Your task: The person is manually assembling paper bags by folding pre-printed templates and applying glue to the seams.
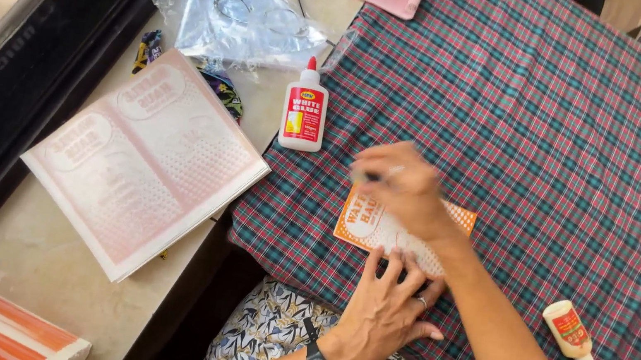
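L hand (387, 298), w/ watch and ring, is pressing flat, fingers spread, on the near edge of the orange card (380, 229) lying on the plaid cloth (561, 130). R hand (403, 187) is pinching a thin tool over the card; blurred. Small glue bottle (572, 337) is lying to the right. White glue bottle (305, 108) is standing beyond, next to the paper stack (144, 159).
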